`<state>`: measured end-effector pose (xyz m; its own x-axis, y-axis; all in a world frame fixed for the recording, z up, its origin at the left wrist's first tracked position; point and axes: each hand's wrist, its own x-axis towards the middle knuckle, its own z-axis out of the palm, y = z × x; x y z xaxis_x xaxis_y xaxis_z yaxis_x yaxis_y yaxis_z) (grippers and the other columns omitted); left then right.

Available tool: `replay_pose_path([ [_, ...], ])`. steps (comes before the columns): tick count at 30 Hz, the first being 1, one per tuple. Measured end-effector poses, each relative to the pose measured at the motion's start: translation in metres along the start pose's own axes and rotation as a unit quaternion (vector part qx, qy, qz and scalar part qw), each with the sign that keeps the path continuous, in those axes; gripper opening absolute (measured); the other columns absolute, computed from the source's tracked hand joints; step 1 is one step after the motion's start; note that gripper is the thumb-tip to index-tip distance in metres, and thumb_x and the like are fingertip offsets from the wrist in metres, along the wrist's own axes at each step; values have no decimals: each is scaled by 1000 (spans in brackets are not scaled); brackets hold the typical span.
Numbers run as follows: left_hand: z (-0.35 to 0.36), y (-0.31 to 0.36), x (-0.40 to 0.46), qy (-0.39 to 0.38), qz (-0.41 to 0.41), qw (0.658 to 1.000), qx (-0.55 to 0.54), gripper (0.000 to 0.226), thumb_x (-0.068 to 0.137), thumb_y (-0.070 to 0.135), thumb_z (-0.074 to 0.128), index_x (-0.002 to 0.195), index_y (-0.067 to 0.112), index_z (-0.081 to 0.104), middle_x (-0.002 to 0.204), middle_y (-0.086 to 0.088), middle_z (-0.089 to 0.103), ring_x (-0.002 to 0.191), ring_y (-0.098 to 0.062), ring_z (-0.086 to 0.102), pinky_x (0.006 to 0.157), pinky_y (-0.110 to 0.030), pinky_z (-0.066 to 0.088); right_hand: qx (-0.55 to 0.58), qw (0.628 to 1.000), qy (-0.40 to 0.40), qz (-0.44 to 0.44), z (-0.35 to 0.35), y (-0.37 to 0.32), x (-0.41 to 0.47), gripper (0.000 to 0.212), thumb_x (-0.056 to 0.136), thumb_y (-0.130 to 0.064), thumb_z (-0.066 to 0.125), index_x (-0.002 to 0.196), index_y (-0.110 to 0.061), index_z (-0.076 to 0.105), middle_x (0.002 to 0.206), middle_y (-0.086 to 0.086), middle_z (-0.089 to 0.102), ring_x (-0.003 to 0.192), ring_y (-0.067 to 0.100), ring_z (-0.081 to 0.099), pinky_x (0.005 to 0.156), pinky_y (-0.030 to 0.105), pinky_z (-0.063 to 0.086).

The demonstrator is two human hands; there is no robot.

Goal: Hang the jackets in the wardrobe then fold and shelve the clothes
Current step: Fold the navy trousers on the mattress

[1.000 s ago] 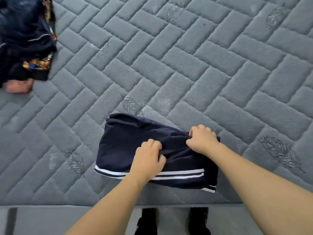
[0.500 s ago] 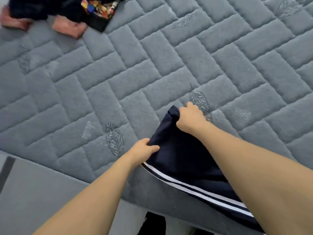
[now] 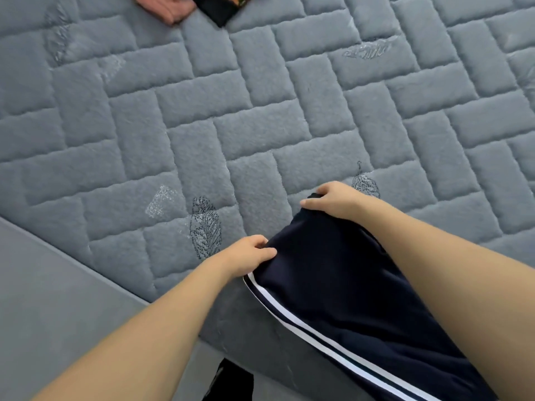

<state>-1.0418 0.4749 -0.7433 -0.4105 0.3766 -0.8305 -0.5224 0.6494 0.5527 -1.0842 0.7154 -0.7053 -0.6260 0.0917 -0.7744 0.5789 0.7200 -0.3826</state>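
A navy garment (image 3: 341, 287) with white stripes along one edge lies at the near edge of the bed, its upper end on the quilted surface and its lower part running toward the bottom right corner of the view, partly hidden under the right forearm. The left hand (image 3: 246, 256) pinches the garment's near upper corner, thumb on top of the cloth and fingers curled around the edge. The right hand (image 3: 333, 198) grips the far upper corner, fingers bent over the fabric and thumb stretched along its top edge. Both hands hold the same end of the garment, a little apart from each other.

The bed (image 3: 260, 117) is covered with a grey-blue plush quilt stitched into a brick-like pattern of rectangles set at angles, with small embroidered leaf motifs scattered over it; one leaf (image 3: 205, 227) sits just left of the left hand. The bed's edge runs diagonally from the left side down toward the bottom, and below it lies a plain grey floor (image 3: 58, 299). At the top edge of the view, well apart from the hands, a pink cloth (image 3: 170, 8) lies beside a dark cloth with a colourful print (image 3: 223, 5), both cut off by the frame. A dark shape at the bottom, below the bed's edge, is too little seen to tell.
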Motion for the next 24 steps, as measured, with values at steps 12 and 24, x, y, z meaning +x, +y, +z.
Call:
replay_pose_path([
  [12, 32, 8, -14, 174, 9, 973, 152, 22, 94, 32, 53, 85, 12, 54, 80, 0, 61, 76, -19, 57, 65, -33, 40, 231, 971, 33, -39, -11, 21, -12, 54, 97, -50, 50, 92, 0, 68, 88, 14, 74, 83, 29, 71, 79, 36, 59],
  [24, 55, -44, -15, 344, -21, 934, -93, 11, 87, 19, 64, 81, 12, 57, 76, -7, 63, 76, -31, 62, 74, -47, 55, 83, 996, 23, -36, -17, 49, 1, 52, 77, 0, 37, 117, -33, 38, 100, 6, 57, 87, 24, 57, 59, 32, 51],
])
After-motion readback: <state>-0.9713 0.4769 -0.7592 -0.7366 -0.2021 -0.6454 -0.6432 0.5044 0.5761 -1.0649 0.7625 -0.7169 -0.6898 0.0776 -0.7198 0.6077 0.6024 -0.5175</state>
